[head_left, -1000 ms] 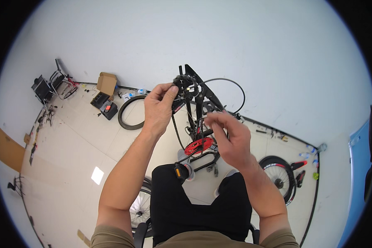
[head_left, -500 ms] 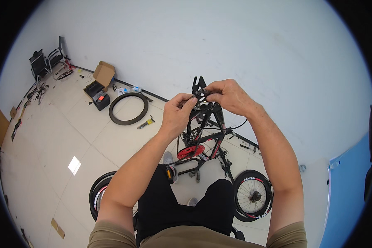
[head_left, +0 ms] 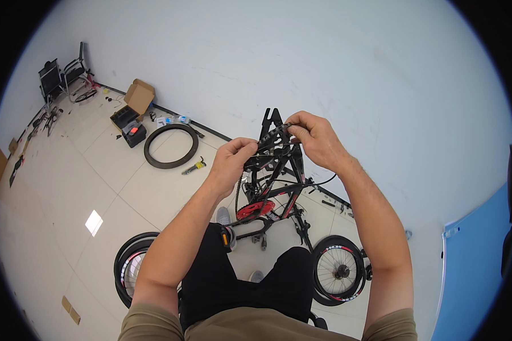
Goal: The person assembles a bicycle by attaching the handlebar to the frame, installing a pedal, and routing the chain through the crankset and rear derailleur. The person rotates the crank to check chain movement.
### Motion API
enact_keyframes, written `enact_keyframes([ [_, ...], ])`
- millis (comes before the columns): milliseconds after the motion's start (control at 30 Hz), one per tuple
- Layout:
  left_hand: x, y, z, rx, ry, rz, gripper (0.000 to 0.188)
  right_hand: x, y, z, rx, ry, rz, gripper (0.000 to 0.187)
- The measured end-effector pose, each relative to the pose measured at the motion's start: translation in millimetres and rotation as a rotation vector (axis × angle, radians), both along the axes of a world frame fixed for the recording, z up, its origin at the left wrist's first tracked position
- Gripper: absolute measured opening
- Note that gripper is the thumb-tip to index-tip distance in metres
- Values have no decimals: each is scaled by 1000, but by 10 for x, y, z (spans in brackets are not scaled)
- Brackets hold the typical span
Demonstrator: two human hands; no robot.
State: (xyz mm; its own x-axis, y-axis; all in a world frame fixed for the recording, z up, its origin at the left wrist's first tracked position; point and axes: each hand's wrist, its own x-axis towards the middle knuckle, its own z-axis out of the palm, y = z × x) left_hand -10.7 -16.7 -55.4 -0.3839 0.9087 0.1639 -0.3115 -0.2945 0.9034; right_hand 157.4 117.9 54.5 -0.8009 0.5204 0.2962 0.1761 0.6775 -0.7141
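Observation:
A dark bicycle chain (head_left: 273,134) is stretched slantwise between my two hands, above the bike frame. My left hand (head_left: 233,163) pinches its lower end between thumb and fingers. Higher up and to the right, my right hand (head_left: 317,140) grips the other end with fingers closed. Below them stands a black and red bicycle frame (head_left: 290,195), with no wheel in the forked ends (head_left: 271,116) at its top. A red chainring (head_left: 254,211) sits low on the frame. Another stretch of chain (head_left: 237,194) hangs beneath my left hand.
Wheels lie on the floor at left (head_left: 132,267) and right (head_left: 342,271) of my legs. Farther left are a loose tyre (head_left: 147,152), a yellow-handled tool (head_left: 194,166), an open toolbox (head_left: 132,132) and a cardboard box (head_left: 139,98). A white wall (head_left: 347,62) rises ahead.
My hands have moved apart, the left one going left and down. A length of chain now shows stretched between them, where a bunched dark part was before. The view has shifted slightly.

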Motion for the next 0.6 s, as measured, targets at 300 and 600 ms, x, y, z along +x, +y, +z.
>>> enact_keyframes([
  [300, 59, 50, 9, 128, -27, 70, 17, -89, -67, 34, -50, 1, -32, 19],
  [600, -31, -61, -28, 101, 29, 166, 8, -164, -40, -22, -233, 68, 18, 17],
])
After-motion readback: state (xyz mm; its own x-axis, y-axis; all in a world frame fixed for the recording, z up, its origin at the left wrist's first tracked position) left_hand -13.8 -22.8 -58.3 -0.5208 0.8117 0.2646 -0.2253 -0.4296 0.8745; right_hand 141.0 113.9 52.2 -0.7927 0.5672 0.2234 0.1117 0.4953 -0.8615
